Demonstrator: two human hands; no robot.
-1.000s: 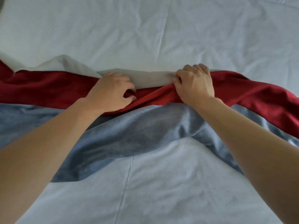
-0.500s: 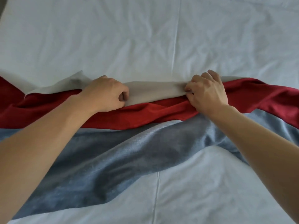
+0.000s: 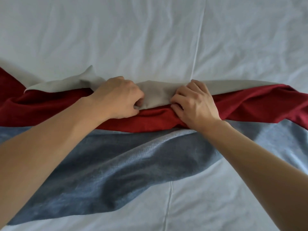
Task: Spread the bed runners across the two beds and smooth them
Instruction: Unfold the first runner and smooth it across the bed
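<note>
Left hand (image 3: 119,99) and right hand (image 3: 194,104) both clench the bunched red runner (image 3: 250,104); blue runner (image 3: 116,172) lies nearer.

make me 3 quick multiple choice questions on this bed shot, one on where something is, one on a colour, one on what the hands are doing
1. Where does the blue-grey runner lie relative to the red runner?
A. nearer the camera
B. farther away
C. on top of it

2. What colour is the fabric band between the two hands?
A. green
B. pale grey
C. black

3. What are the left hand and right hand doing?
A. hanging off the bed
B. lying flat, palms up
C. gripping bunched fabric

Answers:
1 A: the blue-grey cloth lies below the red in the picture, under the forearms.
2 B: a pale grey strip shows there.
3 C: both hands' fingers curl into the cloth.
</note>
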